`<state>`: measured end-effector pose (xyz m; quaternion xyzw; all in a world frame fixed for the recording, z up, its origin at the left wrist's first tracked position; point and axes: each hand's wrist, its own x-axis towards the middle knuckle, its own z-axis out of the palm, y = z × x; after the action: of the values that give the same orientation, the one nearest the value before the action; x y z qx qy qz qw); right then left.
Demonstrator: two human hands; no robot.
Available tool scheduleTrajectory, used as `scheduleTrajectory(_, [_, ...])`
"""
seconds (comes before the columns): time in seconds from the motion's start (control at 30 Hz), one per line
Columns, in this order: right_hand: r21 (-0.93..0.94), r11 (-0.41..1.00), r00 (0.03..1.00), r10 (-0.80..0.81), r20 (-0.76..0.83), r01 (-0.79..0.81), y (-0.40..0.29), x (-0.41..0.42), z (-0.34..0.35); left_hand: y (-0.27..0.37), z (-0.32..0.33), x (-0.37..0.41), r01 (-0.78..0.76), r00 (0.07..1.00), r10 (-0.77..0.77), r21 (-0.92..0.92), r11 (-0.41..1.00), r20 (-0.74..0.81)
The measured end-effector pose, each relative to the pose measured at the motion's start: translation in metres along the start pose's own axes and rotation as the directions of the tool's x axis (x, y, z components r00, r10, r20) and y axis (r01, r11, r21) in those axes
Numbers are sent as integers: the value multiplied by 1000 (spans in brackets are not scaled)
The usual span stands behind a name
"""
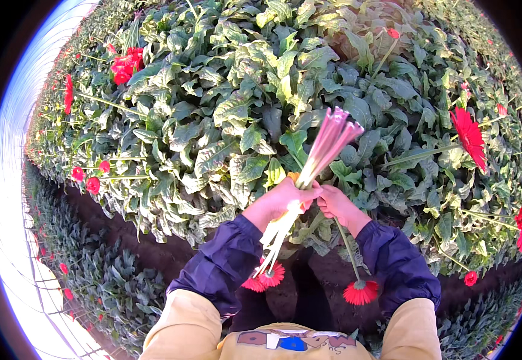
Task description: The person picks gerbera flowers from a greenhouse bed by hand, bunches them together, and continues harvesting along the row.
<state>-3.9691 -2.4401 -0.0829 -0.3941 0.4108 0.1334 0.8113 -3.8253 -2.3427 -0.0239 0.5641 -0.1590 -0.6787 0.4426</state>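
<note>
My left hand [283, 200] is closed around a bundle of cut gerbera stems [326, 146]. Their pinkish cut ends point up and away from me, while the red flower heads [271, 275] hang down beside my left forearm. A patch of yellow-orange shows by the left fingers; what it is I cannot tell. My right hand [338, 208] grips one more gerbera stem [347, 245], whose red bloom [361, 292] hangs head down near my right sleeve. The fingertips of both hands meet or nearly meet below the bundle's cut ends.
Dense gerbera foliage [238, 112] fills the bed before me. A bunch of red gerberas [128, 65] lies on the leaves at upper left. A large red bloom [469, 138] juts out at right, red buds [92, 184] at left. Dark soil [162, 245] separates this bed from another leafy row [121, 279].
</note>
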Motion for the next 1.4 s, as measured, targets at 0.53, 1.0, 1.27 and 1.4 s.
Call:
scheduleTrajectory(0.53, [-452,618,645,-755,-115,643,-18,-67,154,74,-80,-105,-296,936,352,-547,783,-2])
scheduleTrajectory(1.0, [-435,636,724,-688,56,637,-25,24,286,57,-221,-178,-385,923,357,-379,842,-144])
scheduleTrajectory(1.27, [-576,553,718,-690,89,602,-110,119,361,38,-331,-210,-541,840,421,-582,607,-342])
scheduleTrajectory(1.4, [-441,678,775,-629,66,588,-171,194,403,30,-351,-209,-561,822,440,-646,517,-362])
